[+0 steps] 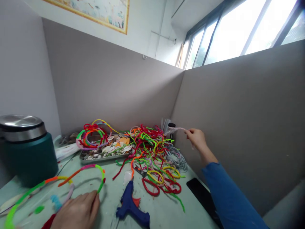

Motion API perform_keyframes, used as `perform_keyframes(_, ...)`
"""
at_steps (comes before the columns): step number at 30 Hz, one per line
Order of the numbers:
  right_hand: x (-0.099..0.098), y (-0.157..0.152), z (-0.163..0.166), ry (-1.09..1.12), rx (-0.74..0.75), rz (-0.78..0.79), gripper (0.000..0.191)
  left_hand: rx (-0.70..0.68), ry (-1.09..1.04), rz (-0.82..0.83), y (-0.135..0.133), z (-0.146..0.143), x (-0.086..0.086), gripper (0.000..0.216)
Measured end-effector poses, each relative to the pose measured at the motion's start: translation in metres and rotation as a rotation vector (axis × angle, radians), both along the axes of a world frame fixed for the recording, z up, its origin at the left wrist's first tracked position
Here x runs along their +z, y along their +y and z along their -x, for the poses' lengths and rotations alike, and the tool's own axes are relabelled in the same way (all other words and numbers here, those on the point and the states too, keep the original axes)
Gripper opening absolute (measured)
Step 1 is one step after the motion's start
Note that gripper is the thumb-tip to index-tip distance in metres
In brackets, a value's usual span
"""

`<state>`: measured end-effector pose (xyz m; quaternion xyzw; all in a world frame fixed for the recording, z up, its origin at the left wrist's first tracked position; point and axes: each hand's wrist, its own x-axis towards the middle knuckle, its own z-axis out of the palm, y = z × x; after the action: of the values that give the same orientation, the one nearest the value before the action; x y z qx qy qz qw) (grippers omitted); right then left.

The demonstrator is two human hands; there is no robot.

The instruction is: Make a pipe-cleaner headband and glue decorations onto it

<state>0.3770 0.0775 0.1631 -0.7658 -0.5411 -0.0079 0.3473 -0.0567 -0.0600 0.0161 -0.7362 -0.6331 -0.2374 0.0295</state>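
At the lower left my left hand (79, 210) is closed on a curved strand of joined, multicoloured pipe cleaners (90, 166), with an end rising past the thumb. Beside it lies a larger pipe-cleaner loop (17, 201) in green, orange and yellow; how the two connect under the hand is hidden. My right hand (196, 140) is raised at the right, thumb and fingers pinching a pale pink pipe cleaner (178, 128). That strand stretches left toward a tangled heap of bright pipe cleaners (152, 136).
A blue glue gun (130, 203) lies in front, near yellow-handled (156, 177) and red-handled scissors (150, 187). Behind are a tray of shells (107, 159) and finished-looking colourful rings (91, 136). A teal flask (35, 156) stands left; a black phone (200, 192) lies right. Grey partitions enclose the table.
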Motion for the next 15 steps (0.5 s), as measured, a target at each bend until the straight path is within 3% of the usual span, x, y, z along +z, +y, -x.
perform_keyframes(6,-0.027,-0.033,0.075,0.249,0.412,0.056,0.038,0.126,0.204,0.161,-0.009,-0.008,0.018,0.035)
perform_keyframes(9,-0.037,-0.043,0.118,0.652,0.796,0.209,0.029,0.133,0.251,0.179,-0.008,-0.007,0.013,0.035)
perform_keyframes(15,-0.046,-0.047,0.177,0.906,1.016,0.339,0.028,0.146,0.236,0.179,-0.008,-0.005,0.004,0.03)
